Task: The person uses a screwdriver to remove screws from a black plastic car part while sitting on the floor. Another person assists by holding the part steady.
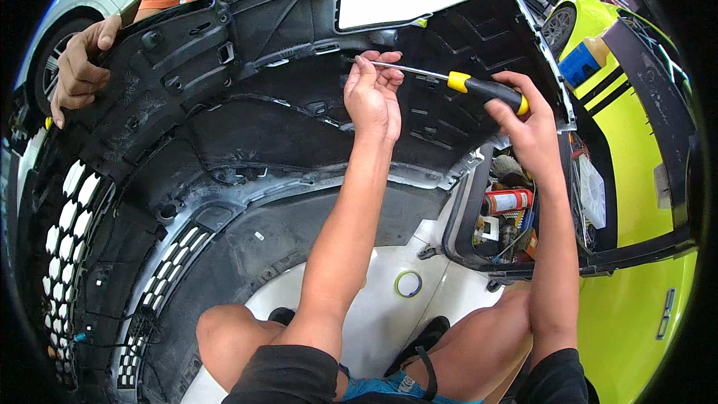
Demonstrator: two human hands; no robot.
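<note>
My right hand [527,116] grips the black and yellow handle of a long screwdriver [479,88], which points to the left. At the shaft's far end, my left hand [374,101] has its thumb and fingers closed around the metal near the tip. The tip meets the inner side of a large black car bumper [299,135]; the exact contact spot is hidden by my fingers. The bumper stands in front of me with its ribbed back, clips and mesh grilles showing. At the upper left, another person's hand [78,67] holds the bumper's edge.
An open black tool case [456,243] to the right holds a red canister [508,200] and assorted tools. Beyond it is a bright green car [636,157] with a blue-labelled bottle [585,61]. A roll of tape [407,283] lies on the floor between my feet.
</note>
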